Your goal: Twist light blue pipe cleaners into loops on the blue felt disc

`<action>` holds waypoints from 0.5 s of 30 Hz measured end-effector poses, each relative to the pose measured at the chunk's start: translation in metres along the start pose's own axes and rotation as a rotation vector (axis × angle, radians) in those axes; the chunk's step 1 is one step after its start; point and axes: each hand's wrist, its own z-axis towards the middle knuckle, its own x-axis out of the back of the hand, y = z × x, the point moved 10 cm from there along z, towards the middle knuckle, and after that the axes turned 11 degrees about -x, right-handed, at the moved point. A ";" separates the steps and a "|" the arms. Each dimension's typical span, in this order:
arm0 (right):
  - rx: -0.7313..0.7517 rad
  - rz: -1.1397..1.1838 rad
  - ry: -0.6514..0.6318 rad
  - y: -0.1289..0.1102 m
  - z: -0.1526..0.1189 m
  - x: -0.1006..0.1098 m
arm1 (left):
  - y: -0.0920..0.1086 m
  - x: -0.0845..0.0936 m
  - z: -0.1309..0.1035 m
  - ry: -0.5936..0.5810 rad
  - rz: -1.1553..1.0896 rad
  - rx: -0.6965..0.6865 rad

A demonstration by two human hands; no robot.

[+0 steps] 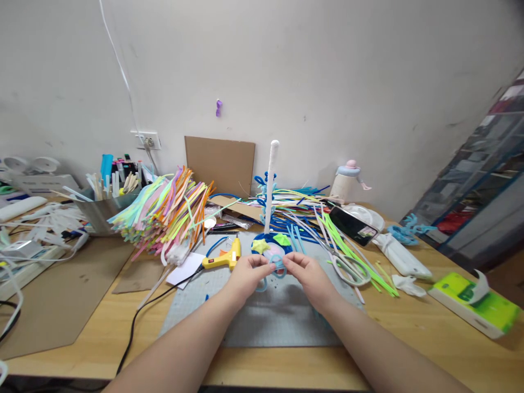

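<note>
Between my two hands is a light blue pipe-cleaner loop [278, 265]. My left hand [250, 273] pinches its left side, and my right hand [307, 273] pinches its right side. Just behind the fingertips sits a dark blue base with a yellow star [260, 246] and a green piece [281, 239] on it. From it a white fuzzy stem [269, 188] stands upright, with blue curled pieces [261, 191] along its left side. A yellow glue gun [223, 257] lies left of my left hand.
A grey mat [286, 327] lies under my hands. Colourful pipe cleaners [164, 213] are heaped at left. Scissors [350, 268], a phone [352, 225], green strips [368, 262] and a tissue pack [477, 305] lie at right. A bottle [345, 183] stands behind.
</note>
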 end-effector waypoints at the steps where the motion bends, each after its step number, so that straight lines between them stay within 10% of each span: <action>1: -0.005 0.022 -0.009 0.001 0.001 0.000 | -0.001 0.000 0.000 -0.006 -0.005 0.008; 15: 0.039 -0.069 0.010 -0.001 0.000 -0.002 | 0.006 -0.012 0.000 -0.056 -0.135 -0.044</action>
